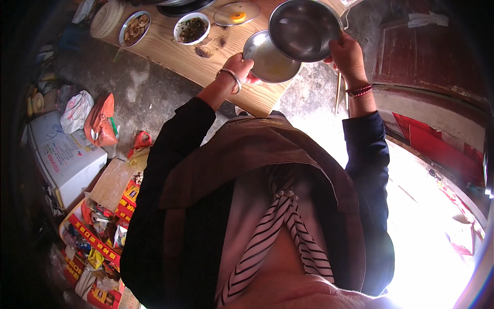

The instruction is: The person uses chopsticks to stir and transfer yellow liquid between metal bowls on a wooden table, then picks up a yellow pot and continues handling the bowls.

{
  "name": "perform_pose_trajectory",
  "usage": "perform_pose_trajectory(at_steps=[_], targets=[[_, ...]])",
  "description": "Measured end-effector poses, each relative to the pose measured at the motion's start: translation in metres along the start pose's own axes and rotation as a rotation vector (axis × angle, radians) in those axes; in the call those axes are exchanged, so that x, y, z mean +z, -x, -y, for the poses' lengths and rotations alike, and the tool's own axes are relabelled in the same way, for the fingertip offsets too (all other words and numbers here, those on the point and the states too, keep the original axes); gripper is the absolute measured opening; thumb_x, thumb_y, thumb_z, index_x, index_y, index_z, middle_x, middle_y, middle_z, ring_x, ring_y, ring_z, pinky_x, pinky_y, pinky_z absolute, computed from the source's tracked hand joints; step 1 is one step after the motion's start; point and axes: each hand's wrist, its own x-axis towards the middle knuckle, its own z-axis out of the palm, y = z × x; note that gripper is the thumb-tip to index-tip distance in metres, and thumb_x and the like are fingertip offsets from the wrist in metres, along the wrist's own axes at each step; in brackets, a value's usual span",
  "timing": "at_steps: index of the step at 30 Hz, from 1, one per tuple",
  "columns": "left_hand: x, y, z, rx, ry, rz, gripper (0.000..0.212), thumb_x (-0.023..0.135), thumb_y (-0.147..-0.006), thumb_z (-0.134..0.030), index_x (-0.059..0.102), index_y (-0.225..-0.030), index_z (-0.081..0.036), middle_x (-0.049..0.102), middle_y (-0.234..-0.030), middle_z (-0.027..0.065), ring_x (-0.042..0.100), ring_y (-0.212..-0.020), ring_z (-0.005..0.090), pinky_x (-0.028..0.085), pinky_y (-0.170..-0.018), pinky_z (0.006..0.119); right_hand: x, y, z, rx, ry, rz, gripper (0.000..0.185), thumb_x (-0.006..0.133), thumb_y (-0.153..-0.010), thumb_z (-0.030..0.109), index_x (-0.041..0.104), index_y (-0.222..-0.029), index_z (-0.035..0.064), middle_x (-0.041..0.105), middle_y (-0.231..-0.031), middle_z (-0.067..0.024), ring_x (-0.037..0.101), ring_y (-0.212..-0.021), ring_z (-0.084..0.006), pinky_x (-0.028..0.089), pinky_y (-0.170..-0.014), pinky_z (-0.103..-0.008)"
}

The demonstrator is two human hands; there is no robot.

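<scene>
My left hand (pixel 241 68) grips the rim of a shallow metal bowl (pixel 268 58), which has a yellowish patch on its inside. Higher and to the right, my right hand (pixel 346 54) holds a deeper, darker metal bowl (pixel 303 31) by its edge. This darker bowl overlaps part of the shallow one in the view and looks empty. Thin sticks (pixel 338 92) show below my right hand; I cannot tell whether it holds them. Both bowls are over the near right end of a wooden table (pixel 227 63).
On the table are a white bowl of chopped dark green food (pixel 192 29), a bowl of sliced brownish food (pixel 134 29), a glass lid with a yellow knob (pixel 237 14) and a plastic basket (pixel 108 19). A white appliance (pixel 67 154) and boxes of packets (pixel 92 231) stand on the left.
</scene>
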Motion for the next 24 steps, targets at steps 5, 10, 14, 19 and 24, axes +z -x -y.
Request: perform_pose_trajectory(at_steps=[5,10,14,19,24], targets=[[-0.006,0.002,-0.009,-0.015,-0.020,0.006,0.029,0.042,-0.078,-0.007,0.045,-0.103,0.008,0.057,-0.092,0.0212,0.063,-0.071,0.0317,0.056,-0.065,0.038,0.008,-0.003,0.002,-0.030,0.077,-0.033,0.022,0.046,-0.081,0.014,0.056,-0.094,-0.0015,0.063,-0.065,-0.0112,0.063,-0.052,-0.0177,0.051,-0.052,-0.0278],[-0.006,0.011,-0.021,0.002,0.000,-0.003,0.026,0.043,-0.077,-0.006,0.044,-0.099,0.009,0.057,-0.089,0.0216,0.062,-0.070,0.0316,0.056,-0.064,0.037,0.014,-0.004,0.008,-0.081,0.126,-0.059,0.023,0.046,-0.081,0.014,0.056,-0.096,-0.0005,0.063,-0.066,-0.0122,0.063,-0.052,-0.0181,0.052,-0.055,-0.0286],[-0.012,0.010,-0.023,-0.017,0.012,-0.011,0.026,0.043,-0.077,-0.006,0.044,-0.099,0.009,0.057,-0.090,0.0216,0.062,-0.070,0.0315,0.056,-0.065,0.037,0.015,-0.007,0.008,-0.102,0.138,-0.064,0.023,0.046,-0.081,0.015,0.056,-0.097,0.0011,0.063,-0.066,-0.0119,0.063,-0.053,-0.0176,0.051,-0.056,-0.0289],[-0.019,0.007,-0.021,-0.019,0.033,-0.007,0.026,0.044,-0.077,-0.006,0.046,-0.098,0.009,0.057,-0.091,0.0209,0.062,-0.070,0.0317,0.056,-0.066,0.038,0.020,-0.012,0.009,-0.127,0.138,-0.070,0.022,0.046,-0.081,0.015,0.057,-0.096,0.0024,0.063,-0.064,-0.0108,0.063,-0.053,-0.0172,0.051,-0.057,-0.0285],[-0.022,0.011,-0.026,-0.015,0.041,0.045,0.026,0.044,-0.076,-0.006,0.046,-0.096,0.010,0.057,-0.092,0.0225,0.062,-0.073,0.0334,0.056,-0.067,0.038,0.021,-0.009,0.020,-0.160,0.152,-0.072,0.022,0.046,-0.081,0.016,0.057,-0.096,0.0040,0.062,-0.061,-0.0098,0.063,-0.053,-0.0170,0.050,-0.057,-0.0288]])
